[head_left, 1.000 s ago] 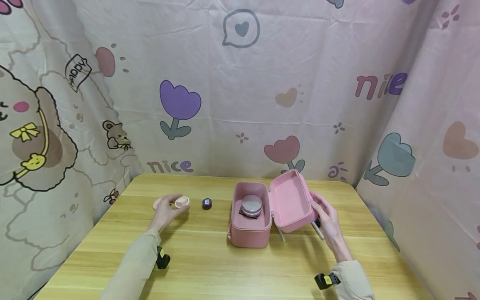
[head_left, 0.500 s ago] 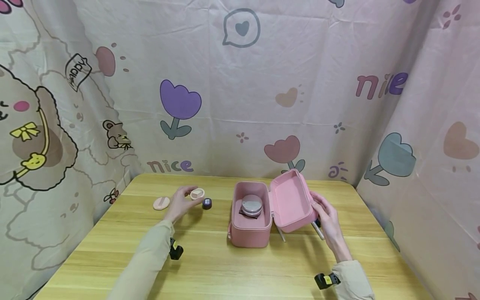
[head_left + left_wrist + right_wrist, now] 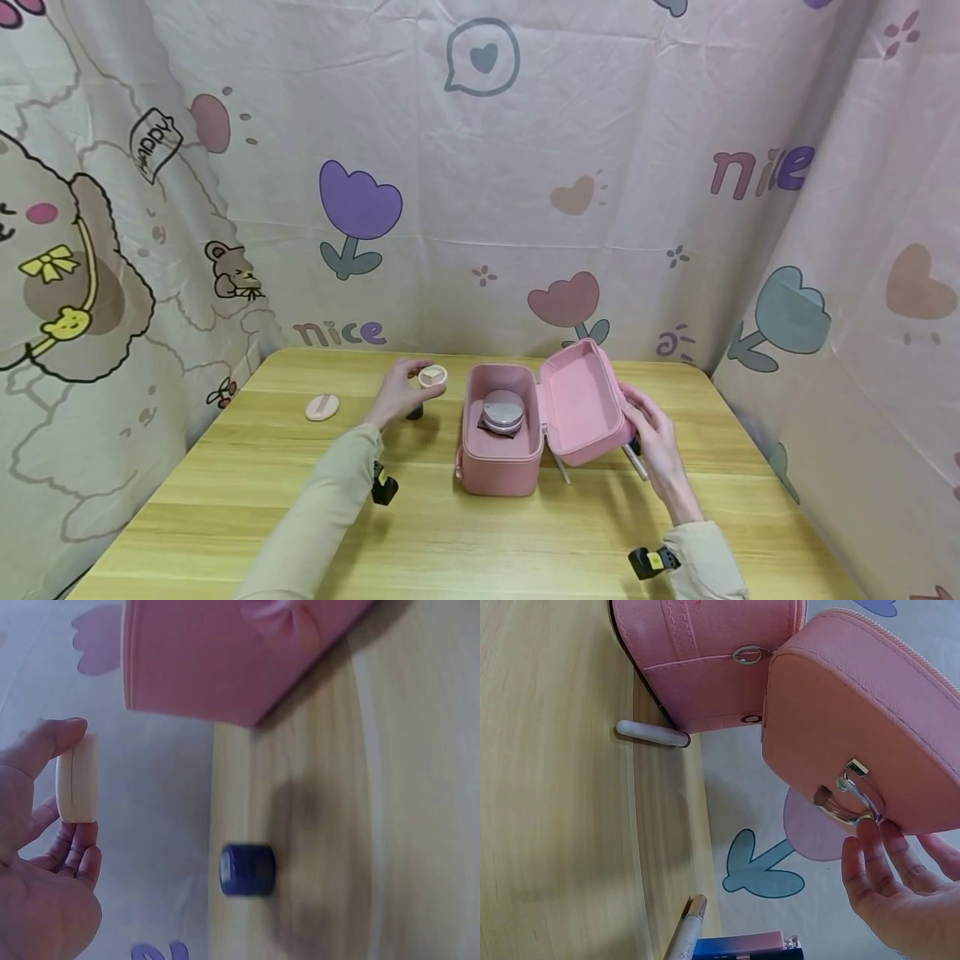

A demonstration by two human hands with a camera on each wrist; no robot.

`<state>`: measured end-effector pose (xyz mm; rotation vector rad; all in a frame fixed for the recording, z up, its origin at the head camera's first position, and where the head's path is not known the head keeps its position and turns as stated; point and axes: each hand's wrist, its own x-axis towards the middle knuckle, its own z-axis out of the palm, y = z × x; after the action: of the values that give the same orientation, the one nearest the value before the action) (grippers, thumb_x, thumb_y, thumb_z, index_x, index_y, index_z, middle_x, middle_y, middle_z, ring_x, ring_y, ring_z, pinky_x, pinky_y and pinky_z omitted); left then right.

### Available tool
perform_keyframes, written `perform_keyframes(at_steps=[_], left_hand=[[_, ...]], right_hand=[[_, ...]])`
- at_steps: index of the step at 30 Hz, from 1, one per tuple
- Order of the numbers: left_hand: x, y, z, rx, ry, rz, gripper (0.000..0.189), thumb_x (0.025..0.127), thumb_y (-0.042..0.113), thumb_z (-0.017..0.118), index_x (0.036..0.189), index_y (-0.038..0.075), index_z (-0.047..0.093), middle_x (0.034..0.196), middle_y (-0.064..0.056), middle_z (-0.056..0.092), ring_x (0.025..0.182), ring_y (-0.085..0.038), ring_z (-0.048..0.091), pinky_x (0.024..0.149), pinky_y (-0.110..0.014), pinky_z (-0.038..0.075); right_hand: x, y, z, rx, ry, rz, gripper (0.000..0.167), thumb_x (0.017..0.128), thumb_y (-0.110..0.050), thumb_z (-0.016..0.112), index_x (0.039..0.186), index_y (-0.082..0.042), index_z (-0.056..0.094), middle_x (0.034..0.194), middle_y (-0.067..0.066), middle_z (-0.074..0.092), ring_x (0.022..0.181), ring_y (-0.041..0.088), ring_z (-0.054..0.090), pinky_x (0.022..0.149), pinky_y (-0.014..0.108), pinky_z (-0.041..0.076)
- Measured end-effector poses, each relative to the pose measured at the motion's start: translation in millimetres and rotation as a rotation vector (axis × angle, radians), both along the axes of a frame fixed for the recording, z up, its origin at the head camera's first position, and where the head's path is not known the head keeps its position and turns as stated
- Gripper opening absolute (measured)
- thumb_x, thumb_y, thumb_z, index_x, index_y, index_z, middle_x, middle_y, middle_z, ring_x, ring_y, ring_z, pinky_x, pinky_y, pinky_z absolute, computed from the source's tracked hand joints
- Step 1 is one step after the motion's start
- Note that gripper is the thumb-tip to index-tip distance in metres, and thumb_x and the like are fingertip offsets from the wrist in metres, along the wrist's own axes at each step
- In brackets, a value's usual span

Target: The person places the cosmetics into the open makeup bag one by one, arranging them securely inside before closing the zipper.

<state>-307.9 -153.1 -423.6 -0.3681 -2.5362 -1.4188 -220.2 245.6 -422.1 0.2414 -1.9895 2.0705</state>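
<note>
holding compact level, face up, left fingers pinch; right fingers grip pink lid

Open space lies above the pink zippered case, left of its lid; inside, a round silvery container obstructs the middle.

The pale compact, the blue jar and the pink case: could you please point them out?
Pale compact (image 3: pixel 81 778), left wrist view: its side.
Blue jar (image 3: pixel 249 870), left wrist view: its side.
Pink case (image 3: pixel 501 477), head view: its near wall.
</note>
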Motion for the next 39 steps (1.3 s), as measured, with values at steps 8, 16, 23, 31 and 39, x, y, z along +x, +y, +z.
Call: perform_keyframes(at_steps=[8, 16, 23, 31, 39], left_hand=[[-6.1, 30.0, 6.8, -0.008, 0.038, -0.056, 0.055, 0.083, 0.011, 0.086, 0.129, -0.010, 0.066, 0.126, -0.029, 0.062, 0.116, -0.043, 0.059, 0.107, -0.061, 0.048], [-6.6, 55.7, 12.7, -0.060, 0.011, -0.090, 0.057, 0.082, 0.011, 0.088, 0.131, -0.009, 0.066, 0.121, -0.024, 0.062, 0.114, -0.038, 0.059, 0.103, -0.057, 0.051], [-7.0, 69.1, 13.8, -0.103, -0.005, -0.113, 0.055, 0.083, 0.015, 0.088, 0.131, -0.005, 0.068, 0.119, -0.019, 0.063, 0.114, -0.034, 0.059, 0.101, -0.049, 0.051], [-7.0, 82.0, 13.4, -0.139, 0.008, -0.140, 0.053, 0.083, 0.014, 0.087, 0.129, -0.006, 0.069, 0.117, -0.020, 0.063, 0.112, -0.035, 0.058, 0.103, -0.050, 0.050], [-8.1, 93.1, 12.3, -0.189, -0.005, -0.181, 0.052, 0.083, 0.012, 0.087, 0.129, -0.006, 0.070, 0.117, -0.020, 0.064, 0.111, -0.032, 0.059, 0.102, -0.047, 0.051]], right_hand=[[0.1, 0, 0.1, 0.001, 0.003, 0.004, 0.050, 0.111, -0.009, 0.048, 0.150, 0.021, 0.037, 0.116, -0.022, 0.068, 0.110, -0.005, 0.063, 0.097, 0.010, 0.051], [0.4, 0, 0.4, 0.000, 0.004, 0.010, 0.051, 0.111, -0.009, 0.048, 0.151, 0.021, 0.036, 0.117, -0.022, 0.068, 0.110, -0.005, 0.063, 0.097, 0.009, 0.051], [0.5, 0, -0.3, -0.008, 0.014, 0.017, 0.050, 0.111, -0.008, 0.048, 0.150, 0.021, 0.037, 0.117, -0.021, 0.069, 0.110, -0.004, 0.064, 0.097, 0.010, 0.051], [1.0, 2, -0.2, -0.018, 0.006, 0.021, 0.051, 0.110, -0.007, 0.049, 0.150, 0.021, 0.036, 0.116, -0.022, 0.070, 0.109, -0.005, 0.064, 0.096, 0.010, 0.052], [1.2, 3, -0.3, -0.028, 0.002, 0.026, 0.052, 0.110, -0.008, 0.049, 0.150, 0.023, 0.034, 0.116, -0.022, 0.070, 0.110, -0.006, 0.064, 0.097, 0.010, 0.052]])
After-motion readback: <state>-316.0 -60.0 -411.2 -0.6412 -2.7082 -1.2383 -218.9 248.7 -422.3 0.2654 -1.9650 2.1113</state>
